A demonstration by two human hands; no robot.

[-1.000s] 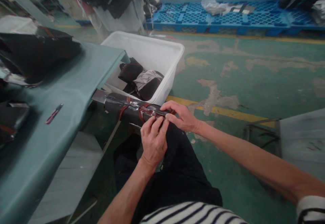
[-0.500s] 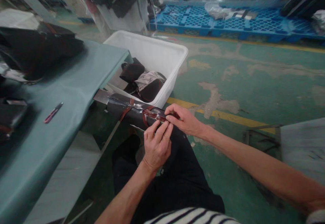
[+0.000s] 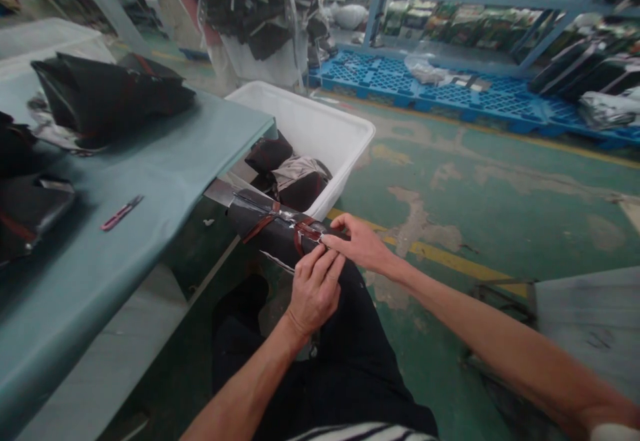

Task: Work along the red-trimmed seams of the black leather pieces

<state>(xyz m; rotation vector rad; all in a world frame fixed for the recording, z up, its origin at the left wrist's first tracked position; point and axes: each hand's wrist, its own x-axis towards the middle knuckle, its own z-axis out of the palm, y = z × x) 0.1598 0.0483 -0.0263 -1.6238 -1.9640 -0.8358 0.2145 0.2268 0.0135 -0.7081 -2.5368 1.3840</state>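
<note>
Fingertips from your left hand [image 3: 316, 289] and right hand [image 3: 361, 244] come together at a red-brown strip [image 3: 307, 230] along a black sheet piece [image 3: 280, 242]. That piece lies on your side of the white bin [image 3: 300, 104], curved over a flat bar [image 3: 219, 192] that juts from under the teal table [image 3: 220, 131] left of the bin.

Compared with half a second ago, your right thumb seems to sit farther along the strip, closer to the nearer cross strap, hiding more of it. Your left hand keeps about the same spot on the piece. I judge this a small shift within the same close fingertip work; the strip itself looks unaltered. Your view is also tipped up, so more of the blue rack [image 3: 475, 1] beyond the bin shows.

Your left fingers are bent and gathered, tips on the piece; your right thumb and forefinger stand slightly apart at the strip. Whether either hand pinches or only presses, I cannot tell.

Left of the bin, a pink-handled cutter [image 3: 121, 213], or something like it, lies on the table, apart from both hands.
</note>
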